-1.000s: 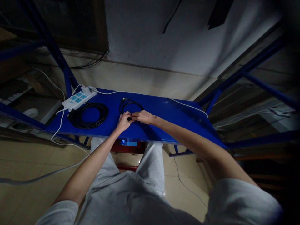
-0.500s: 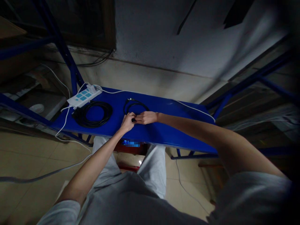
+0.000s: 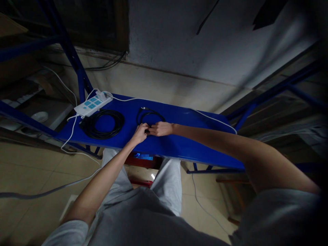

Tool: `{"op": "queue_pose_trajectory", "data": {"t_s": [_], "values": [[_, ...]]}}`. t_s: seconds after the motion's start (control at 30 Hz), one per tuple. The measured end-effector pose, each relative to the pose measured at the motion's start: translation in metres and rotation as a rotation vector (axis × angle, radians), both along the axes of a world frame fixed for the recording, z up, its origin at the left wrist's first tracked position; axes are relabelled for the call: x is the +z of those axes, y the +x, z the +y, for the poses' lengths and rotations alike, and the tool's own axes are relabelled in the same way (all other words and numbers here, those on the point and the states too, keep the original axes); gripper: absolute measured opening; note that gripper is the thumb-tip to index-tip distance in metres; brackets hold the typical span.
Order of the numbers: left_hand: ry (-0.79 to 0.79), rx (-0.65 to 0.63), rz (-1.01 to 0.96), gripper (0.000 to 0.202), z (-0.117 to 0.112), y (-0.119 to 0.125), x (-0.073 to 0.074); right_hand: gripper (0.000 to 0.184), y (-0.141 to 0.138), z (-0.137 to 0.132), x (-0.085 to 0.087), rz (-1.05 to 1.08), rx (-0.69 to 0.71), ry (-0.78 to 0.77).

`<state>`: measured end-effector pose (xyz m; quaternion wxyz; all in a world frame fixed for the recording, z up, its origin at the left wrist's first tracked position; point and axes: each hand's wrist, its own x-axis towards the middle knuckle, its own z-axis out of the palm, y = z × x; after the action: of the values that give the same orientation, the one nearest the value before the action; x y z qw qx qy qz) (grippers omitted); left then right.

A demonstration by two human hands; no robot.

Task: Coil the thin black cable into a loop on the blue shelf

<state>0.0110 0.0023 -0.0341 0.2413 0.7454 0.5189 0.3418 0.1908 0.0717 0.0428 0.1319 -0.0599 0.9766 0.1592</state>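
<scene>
Dim light falls on a blue counter (image 3: pixel 200 145) where the left hand (image 3: pixel 140 133) and right hand (image 3: pixel 161 129) meet, fingers closed on a small dark piece (image 3: pixel 147 131), seemingly part of the looped black cable (image 3: pixel 153 112) just beyond. Working that piece seems the step in hand; the next move calls for steady pinching. Leftward lie a larger black coil (image 3: pixel 119 123) and white power strip (image 3: pixel 88 107).

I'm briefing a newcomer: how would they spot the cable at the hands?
On the blue shelf, look right past the white power strip and thick black coil. The left hand and right hand meet at the black cable. Unlike that coil, it forms a smaller, sparser loop with a pale-tipped connector.
</scene>
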Motion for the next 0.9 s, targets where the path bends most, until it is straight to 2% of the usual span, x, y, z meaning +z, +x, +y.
{"op": "queue_pose_trajectory", "data": {"t_s": [0.23, 0.43, 0.67, 0.77, 0.9], "values": [[0.031, 0.074, 0.006, 0.017, -0.002, 0.003, -0.008, 0.029, -0.012, -0.026, 0.007, -0.048, -0.328, 0.008], [0.092, 0.106, 0.055, 0.019, -0.003, 0.004, -0.008, 0.027, -0.020, -0.042, 0.018, -0.059, -0.449, 0.034], [0.134, 0.084, 0.054, 0.020, -0.003, 0.003, -0.009, 0.027, -0.023, -0.058, 0.022, -0.023, -0.587, 0.017], [0.131, 0.094, 0.034, 0.019, -0.002, 0.003, -0.010, 0.023, -0.030, -0.058, 0.022, -0.038, -0.756, -0.030], [0.122, 0.084, 0.009, 0.012, -0.003, 0.003, -0.009, 0.025, -0.042, -0.054, 0.025, 0.020, -1.101, -0.137]]}}
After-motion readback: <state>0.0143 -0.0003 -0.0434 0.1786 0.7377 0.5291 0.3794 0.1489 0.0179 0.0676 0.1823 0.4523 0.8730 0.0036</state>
